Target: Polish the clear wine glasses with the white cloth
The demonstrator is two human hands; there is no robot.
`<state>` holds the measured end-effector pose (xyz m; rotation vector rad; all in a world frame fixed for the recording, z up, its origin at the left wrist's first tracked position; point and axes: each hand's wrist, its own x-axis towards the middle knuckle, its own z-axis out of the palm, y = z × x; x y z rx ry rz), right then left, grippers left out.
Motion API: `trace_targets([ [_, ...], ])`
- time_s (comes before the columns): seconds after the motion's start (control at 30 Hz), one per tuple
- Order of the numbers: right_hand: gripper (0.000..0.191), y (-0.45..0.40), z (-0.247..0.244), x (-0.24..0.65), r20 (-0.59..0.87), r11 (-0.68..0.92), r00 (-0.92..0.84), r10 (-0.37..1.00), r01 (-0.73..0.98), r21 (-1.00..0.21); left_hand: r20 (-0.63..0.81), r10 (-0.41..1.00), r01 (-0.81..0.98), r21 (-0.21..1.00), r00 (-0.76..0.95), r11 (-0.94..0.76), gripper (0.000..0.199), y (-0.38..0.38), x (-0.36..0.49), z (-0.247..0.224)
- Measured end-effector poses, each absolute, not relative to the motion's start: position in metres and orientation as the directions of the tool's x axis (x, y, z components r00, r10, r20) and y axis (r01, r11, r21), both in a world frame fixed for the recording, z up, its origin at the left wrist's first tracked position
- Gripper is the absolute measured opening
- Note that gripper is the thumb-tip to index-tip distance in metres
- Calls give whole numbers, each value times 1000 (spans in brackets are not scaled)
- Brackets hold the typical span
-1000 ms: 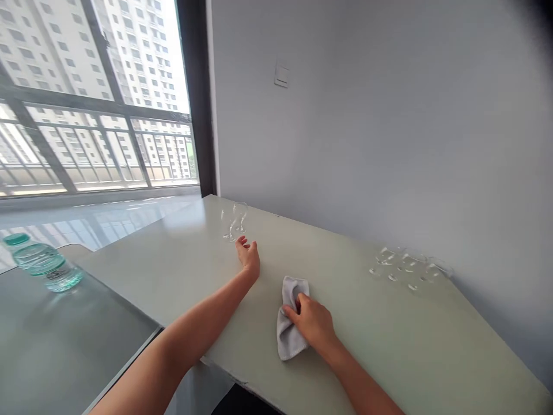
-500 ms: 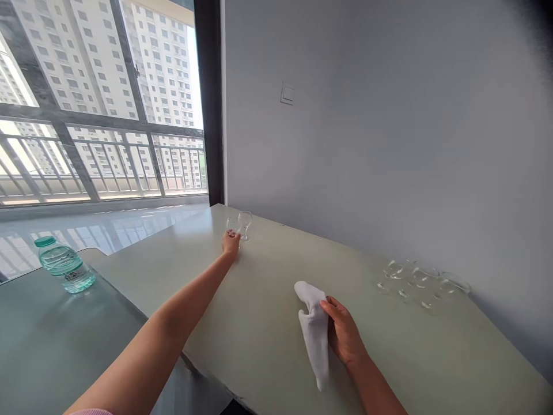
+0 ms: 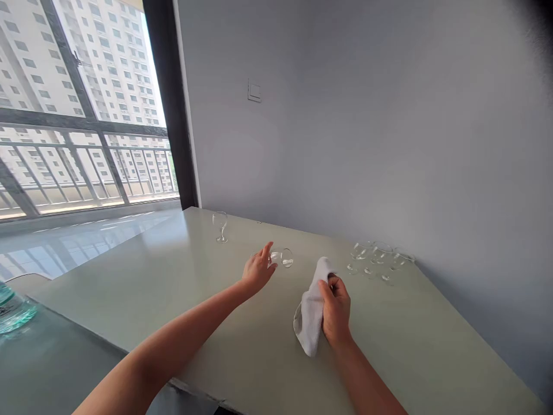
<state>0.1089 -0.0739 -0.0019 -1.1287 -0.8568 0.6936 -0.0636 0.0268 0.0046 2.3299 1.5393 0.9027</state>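
My left hand [image 3: 258,268] is closed on a clear stemmed glass [image 3: 286,258], which is tilted sideways with its rim pointing right. The fingers cover part of the glass. In my right hand [image 3: 336,305] a white cloth [image 3: 311,314] is gripped between thumb and fingers, hanging down over the table. Another stemmed glass [image 3: 220,226] stands upright by itself near the far left corner of the table. Several more stemmed glasses [image 3: 382,252] stand grouped at the table's far right, beyond my right hand.
The pale green tabletop [image 3: 242,346] runs along a grey wall [image 3: 367,132]. A lower glassy surface [image 3: 56,357] adjoins it on the left, carrying a teal water bottle [image 3: 15,311] cut off by the view's edge. Large windows [image 3: 99,109] lie beyond.
My left hand has lifted one of the two far-left glasses away from the other, moving it right and tipping it sideways. The cloth has shifted in my right hand. The view has turned right.
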Motion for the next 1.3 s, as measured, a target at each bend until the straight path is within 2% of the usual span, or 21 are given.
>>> trace_targets([
  [0.07,23,-80,1,101,290,306,433,853,36,-951,378,864,756,441,333,-484,55,16,-55,-2],
  [0.13,16,-84,4,92,286,286,293,912,45,-957,365,849,749,415,383,-517,54,8,-50,-8],
  [0.27,43,-90,7,79,217,218,34,976,-28,-976,324,849,756,394,418,-523,53,1,-49,-14],
  [0.37,47,-90,7,78,156,152,-70,985,-56,-987,356,823,764,330,444,-555,52,2,-55,-15],
  [0.5,39,-82,0,91,99,92,-92,991,-76,-993,400,725,731,172,561,-661,50,-1,-61,-15],
  [0.57,32,-77,-5,100,46,37,-99,994,-95,-995,391,675,686,136,625,-714,48,-6,-60,-14],
  [0.73,26,-72,-13,108,-65,-95,-176,982,-171,-981,377,616,605,162,692,-779,46,-15,-58,-8],
  [0.87,28,-73,-10,103,-103,-139,-115,988,-367,-920,416,636,621,191,650,-760,43,-11,-64,1],
  [0.97,26,-75,-4,107,-118,-167,-142,983,-405,-899,406,626,576,254,666,-777,38,-5,-69,8],
  [1.07,23,-76,3,115,-71,-123,-211,975,-248,-961,333,679,538,427,654,-727,43,-1,-72,14],
  [1.1,22,-77,6,118,-53,-96,-230,972,-181,-979,279,712,531,507,644,-679,46,-1,-73,17],
  [1.17,20,-78,9,123,-39,-63,-304,952,-69,-996,70,715,487,685,695,-541,45,-1,-74,21],
  [1.23,20,-79,10,126,-54,-70,-383,922,-27,-997,-133,602,435,812,787,-389,43,-1,-78,25],
  [1.3,22,-80,9,128,-89,-122,-474,876,-39,-992,-309,350,396,894,884,-211,44,0,-82,29],
])
